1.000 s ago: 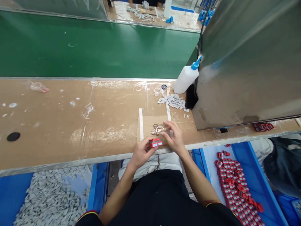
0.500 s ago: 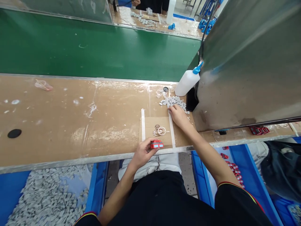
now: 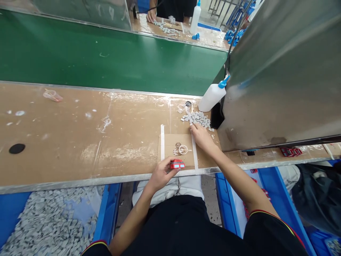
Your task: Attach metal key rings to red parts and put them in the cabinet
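Observation:
A small red toy car body [image 3: 177, 164] with light blue windows is pinched in my left hand [image 3: 161, 174] at the table's front edge. My right hand [image 3: 203, 137] reaches forward to the near side of a pile of small grey plastic pieces [image 3: 198, 118]. Its fingertips are pressed together; whatever lies between them is too small to make out. Between my hands, a clear round cup or ring [image 3: 183, 149] rests on a taped cardboard sheet [image 3: 173, 138], beside dark printed marks.
A white squeeze bottle [image 3: 212, 97] with a blue nozzle stands behind the pile, beside a metal cabinet [image 3: 279, 78]. A green conveyor belt [image 3: 114, 60] runs behind the table. Blue bins flank my lap, the left holding grey pieces [image 3: 53, 220]. Across the belt, a co-worker's hand [image 3: 151, 16] shows.
My right hand stays at the near edge of the grey pile, and my left hand keeps the red car. The view has shifted slightly. Across the belt, the co-worker's hand has come down to the table.

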Available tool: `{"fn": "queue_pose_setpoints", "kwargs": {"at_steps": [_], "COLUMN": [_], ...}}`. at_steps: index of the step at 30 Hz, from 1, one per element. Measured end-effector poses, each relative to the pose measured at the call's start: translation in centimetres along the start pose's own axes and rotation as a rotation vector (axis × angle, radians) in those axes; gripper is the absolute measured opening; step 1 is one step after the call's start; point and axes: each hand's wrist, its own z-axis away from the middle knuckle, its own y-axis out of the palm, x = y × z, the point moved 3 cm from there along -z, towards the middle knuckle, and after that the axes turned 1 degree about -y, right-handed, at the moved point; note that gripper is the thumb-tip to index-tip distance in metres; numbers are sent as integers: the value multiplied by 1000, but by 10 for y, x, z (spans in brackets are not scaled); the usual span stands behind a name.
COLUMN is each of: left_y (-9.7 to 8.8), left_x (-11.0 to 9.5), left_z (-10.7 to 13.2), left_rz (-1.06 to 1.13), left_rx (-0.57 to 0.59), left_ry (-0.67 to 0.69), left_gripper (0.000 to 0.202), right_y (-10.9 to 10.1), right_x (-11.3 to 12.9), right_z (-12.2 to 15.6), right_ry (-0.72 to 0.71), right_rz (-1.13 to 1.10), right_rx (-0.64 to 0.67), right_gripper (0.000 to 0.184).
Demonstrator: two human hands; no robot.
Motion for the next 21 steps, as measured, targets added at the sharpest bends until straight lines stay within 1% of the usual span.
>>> {"fn": "queue_pose_setpoints", "kwargs": {"at_steps": [3,4,6,9,11,13,16,18,21], "left_y": [-1,-1,-2,-3,-4,-4,-4,-4,-3], "left_x": [1,1,2,1,0,0,3,5,5], "left_z": [0,0,-1,-1,-1,-1,1,2,2], "left_rz": [-3,0,0,-13,-28,-42,-18,14,38], "left_rx": [-2,-3,-6,6,23,44,80,89,85], "left_ry": [5,8,19,56,84,84,26,-17,-57], "left_gripper": [27,29,35,40,41,41,41,40,33], "right_y": [0,0,-3,-8,-11,-15,-19,-18,-10], "right_x": [-6,-8,-15,-19,-13,1,32,49,61], "right_z": [-3,-2,7,37,63,89,115,121,118], "right_ry": [20,25,50,119,170,193,129,78,91], "right_rz": [-177,-251,-447,-703,-844,-955,-1039,-1073,-1126], "right_rx": [-64,-103,-220,-387,-432,-406,-279,-185,-96], "right_gripper": [12,10,9,9,10,12,13,15,15]}}
